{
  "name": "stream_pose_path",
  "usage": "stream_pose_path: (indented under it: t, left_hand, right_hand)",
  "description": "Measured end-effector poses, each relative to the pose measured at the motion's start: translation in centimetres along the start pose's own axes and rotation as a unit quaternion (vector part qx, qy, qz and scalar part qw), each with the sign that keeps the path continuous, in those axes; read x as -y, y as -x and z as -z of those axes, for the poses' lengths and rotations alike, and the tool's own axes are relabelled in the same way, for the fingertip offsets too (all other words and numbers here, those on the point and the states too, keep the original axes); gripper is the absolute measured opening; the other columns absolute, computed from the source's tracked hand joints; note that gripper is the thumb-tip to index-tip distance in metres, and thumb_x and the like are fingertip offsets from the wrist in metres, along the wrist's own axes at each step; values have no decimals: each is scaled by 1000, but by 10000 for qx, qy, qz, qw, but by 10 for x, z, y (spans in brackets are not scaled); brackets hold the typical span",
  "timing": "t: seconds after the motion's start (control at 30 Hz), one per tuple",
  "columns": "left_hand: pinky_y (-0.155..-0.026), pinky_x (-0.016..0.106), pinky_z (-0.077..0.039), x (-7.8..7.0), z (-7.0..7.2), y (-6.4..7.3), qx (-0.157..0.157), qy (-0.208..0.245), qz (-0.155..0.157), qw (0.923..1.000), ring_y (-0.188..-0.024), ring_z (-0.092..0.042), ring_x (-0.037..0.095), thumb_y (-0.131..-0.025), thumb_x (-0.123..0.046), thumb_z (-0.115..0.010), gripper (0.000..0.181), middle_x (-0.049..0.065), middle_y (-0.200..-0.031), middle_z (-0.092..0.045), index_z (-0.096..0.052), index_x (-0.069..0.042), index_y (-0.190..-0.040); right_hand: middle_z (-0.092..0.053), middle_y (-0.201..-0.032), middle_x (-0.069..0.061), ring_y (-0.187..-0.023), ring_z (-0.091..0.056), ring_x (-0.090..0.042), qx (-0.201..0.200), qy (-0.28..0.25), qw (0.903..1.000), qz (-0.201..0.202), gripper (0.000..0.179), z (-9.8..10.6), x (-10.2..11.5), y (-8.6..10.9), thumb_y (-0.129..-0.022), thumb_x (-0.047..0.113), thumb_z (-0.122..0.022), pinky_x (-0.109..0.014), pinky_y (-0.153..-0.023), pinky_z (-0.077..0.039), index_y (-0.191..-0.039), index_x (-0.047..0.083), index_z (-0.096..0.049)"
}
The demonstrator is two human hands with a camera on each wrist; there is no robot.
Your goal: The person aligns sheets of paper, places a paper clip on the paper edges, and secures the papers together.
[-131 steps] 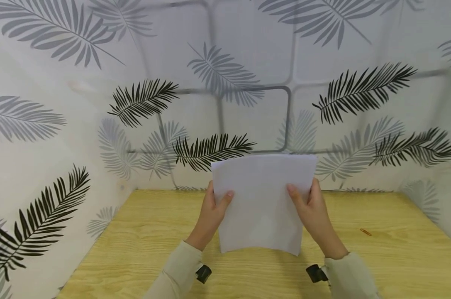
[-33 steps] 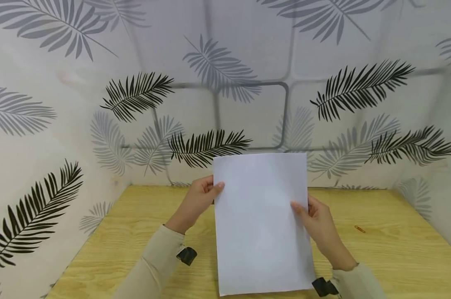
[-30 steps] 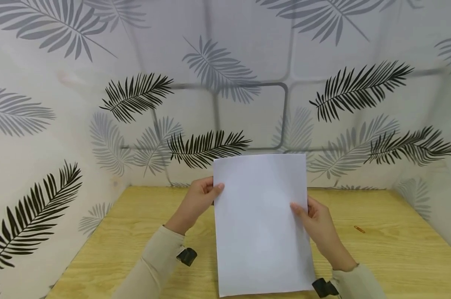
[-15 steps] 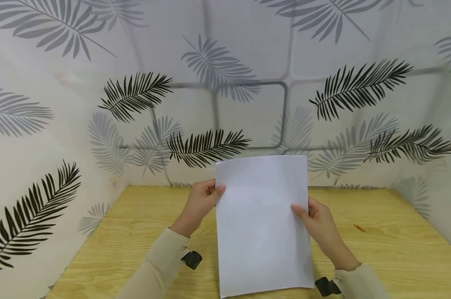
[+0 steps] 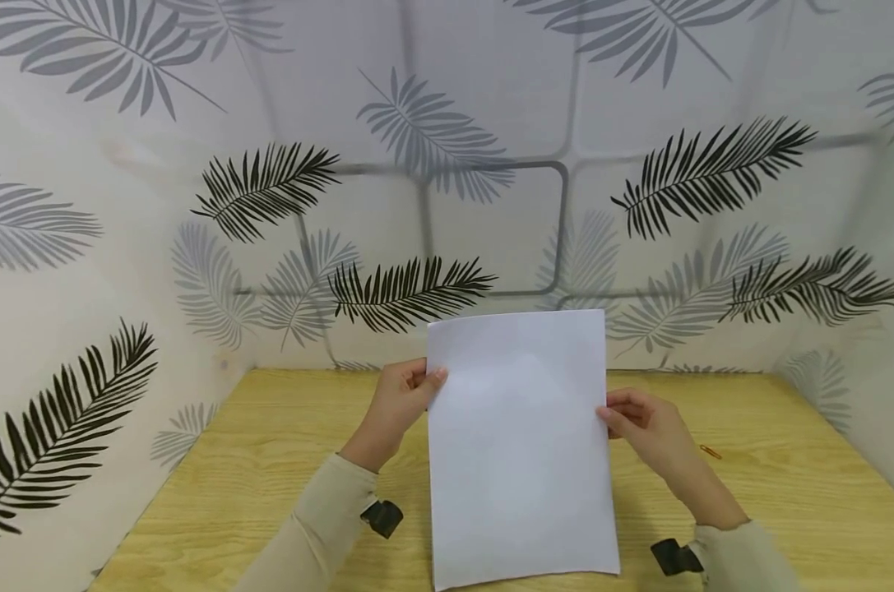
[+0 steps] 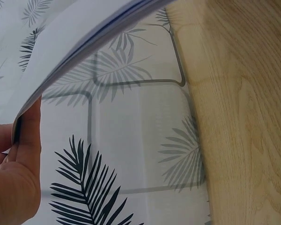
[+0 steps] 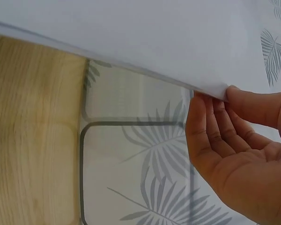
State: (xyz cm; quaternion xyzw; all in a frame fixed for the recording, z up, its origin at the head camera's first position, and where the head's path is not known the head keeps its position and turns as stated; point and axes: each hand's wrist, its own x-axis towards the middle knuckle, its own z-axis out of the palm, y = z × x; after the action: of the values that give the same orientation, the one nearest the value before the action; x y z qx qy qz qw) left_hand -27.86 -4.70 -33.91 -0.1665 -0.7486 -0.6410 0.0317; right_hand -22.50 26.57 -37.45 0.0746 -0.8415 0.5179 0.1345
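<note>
A stack of white paper sheets (image 5: 521, 452) stands nearly upright over the table, its blank face toward me. My left hand (image 5: 395, 403) grips its left edge near the top, thumb on the front and fingers behind. Several layers show along the stack's edge (image 6: 79, 51) in the left wrist view, with a small dark patch by the fingers that I cannot make out. On the opposite edge, a little lower, my right hand (image 5: 654, 432) pinches the paper between thumb and fingertips. In the right wrist view its fingers (image 7: 201, 126) curl behind the edge. The stack's back is hidden.
An orange paper clip (image 5: 711, 451) lies on the wood-grain table (image 5: 269, 460), right of the right hand. Behind the table hangs a pale cloth (image 5: 491, 230) with leaf prints, which also runs along both sides.
Since 4.4 seconds ago the stack has straightened and come lower, and the left hand has moved left. Over the last half second the right hand has slid outward to the paper's very edge.
</note>
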Motion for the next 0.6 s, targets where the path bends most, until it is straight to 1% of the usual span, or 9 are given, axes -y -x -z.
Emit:
stream_pose_path:
  t: [0.13, 0.23, 0.33, 0.4, 0.5, 0.6]
  left_hand:
    - [-65, 26, -46, 0, 0, 0, -16, 15, 75, 10000, -72, -56, 12, -96, -7, -58, 24, 12, -85, -67, -66, 9, -113]
    - [-64, 26, -46, 0, 0, 0, -31, 38, 102, 9999, -71, -56, 12, -96, -8, -58, 24, 11, -83, -67, -66, 9, -112]
    - [-64, 27, -46, -1, 0, 0, -43, 43, 66, 10000, -72, -56, 12, -96, -7, -58, 25, 11, -83, -67, -65, 9, -113]
    - [-65, 27, -46, -1, 1, 0, -58, 44, 76, 9999, -72, -56, 12, -96, -7, -58, 25, 11, -83, -67, -65, 9, -113]
    - [-65, 28, -46, -1, 1, 0, -72, 15, 120, 9999, -72, -55, 12, -96, -8, -59, 25, 11, -82, -66, -66, 9, -112]
    - [-66, 28, -47, -1, 1, 0, -73, 15, 135, 9999, -73, -56, 12, -96, -8, -59, 25, 11, -82, -67, -66, 9, -112]
  right_hand:
    - [-68, -95, -14, -79, -64, -5, 306, 5, 9992, 255, 25, 14, -2, -1, -95, 9, -60, -24, -72, -54, -111, -11, -59]
    - [-68, -99, -17, -83, -65, -5, 451, 103, 9981, 408, 27, 26, -6, -2, -97, 11, -57, -25, -74, -54, -115, -10, -59]
    - [-66, -105, -22, -86, -65, -3, 427, 251, 9980, 391, 31, 40, -11, -4, -99, 13, -54, -23, -75, -53, -119, -10, -57]
    - [-65, -108, -22, -86, -63, 1, 340, 434, 9981, 257, 35, 49, -15, -5, -100, 17, -53, -20, -75, -52, -122, -11, -56]
    - [-65, -111, -22, -85, -60, 5, 157, 747, 9971, -61, 41, 64, -22, -6, -101, 23, -51, -18, -74, -51, -125, -11, -54]
    - [-64, -113, -23, -81, -57, 10, 0, 1047, 9937, -408, 48, 77, -30, -6, -102, 29, -48, -27, -78, -53, -128, -11, -53]
